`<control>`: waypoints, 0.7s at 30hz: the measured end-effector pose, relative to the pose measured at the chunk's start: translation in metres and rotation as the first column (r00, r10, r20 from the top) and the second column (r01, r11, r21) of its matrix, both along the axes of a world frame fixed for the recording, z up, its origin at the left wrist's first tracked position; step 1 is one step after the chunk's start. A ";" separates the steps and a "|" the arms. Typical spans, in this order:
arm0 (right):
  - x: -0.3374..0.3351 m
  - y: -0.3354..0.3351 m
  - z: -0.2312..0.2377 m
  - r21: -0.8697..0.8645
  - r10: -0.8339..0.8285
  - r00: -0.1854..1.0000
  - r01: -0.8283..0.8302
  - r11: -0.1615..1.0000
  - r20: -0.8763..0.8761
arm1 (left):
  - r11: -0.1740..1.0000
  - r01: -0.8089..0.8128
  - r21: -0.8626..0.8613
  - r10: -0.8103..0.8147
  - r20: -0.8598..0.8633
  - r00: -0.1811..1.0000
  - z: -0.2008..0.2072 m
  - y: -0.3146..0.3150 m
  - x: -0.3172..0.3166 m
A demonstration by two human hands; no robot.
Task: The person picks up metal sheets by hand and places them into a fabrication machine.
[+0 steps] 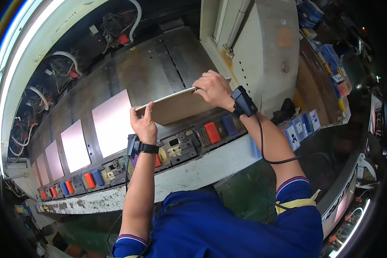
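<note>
Both hands hold a thin rectangular panel (176, 108), tilted over the dark metal bed (135, 69). Its pale top edge slopes up to the right, and a brownish face shows toward me. My left hand (144, 128) pinches the left end, with thumb and fingers at the top corner. Around the upper edge near the right end, my right hand (215, 89) is closed. Left of the held panel, a large shiny pinkish panel (115, 122) lies flat on the bed. A second shiny panel (76, 146) and several more lie farther left in a row.
Orange blocks (212, 132) and blue blocks (229, 124) with holes sit among metal fixtures along the near edge. A pale machine column (275, 56) rises at the right. Blue bins (303, 125) stand beside my right forearm. Hoses and wiring (135, 19) hang at the back.
</note>
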State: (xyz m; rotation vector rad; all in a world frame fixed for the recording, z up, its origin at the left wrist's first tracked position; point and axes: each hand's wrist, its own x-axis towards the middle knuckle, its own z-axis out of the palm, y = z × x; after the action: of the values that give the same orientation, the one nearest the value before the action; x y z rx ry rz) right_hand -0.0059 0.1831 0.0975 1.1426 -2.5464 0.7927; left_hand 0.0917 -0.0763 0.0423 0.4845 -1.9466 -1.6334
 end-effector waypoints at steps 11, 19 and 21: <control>0.125 0.022 -0.017 -0.022 -0.080 0.996 0.081 0.996 0.032 | 0.114 0.039 0.993 -0.632 0.042 0.774 0.011 -0.026 0.088; 0.097 0.094 -0.048 -0.158 0.093 0.278 0.223 0.962 0.956 | 0.114 0.211 0.971 -0.762 -0.051 0.645 -0.020 -0.002 0.061; 0.078 0.110 -0.121 0.189 -0.523 0.829 0.491 0.851 0.200 | 0.139 0.192 0.972 -0.803 -0.003 0.596 -0.055 0.001 0.042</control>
State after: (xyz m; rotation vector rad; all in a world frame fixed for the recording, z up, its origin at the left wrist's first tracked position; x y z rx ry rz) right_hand 0.0717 0.2930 -0.0239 0.3526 -2.9388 0.6643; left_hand 0.1337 -0.0750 -0.0131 0.7595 -1.2524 -3.5048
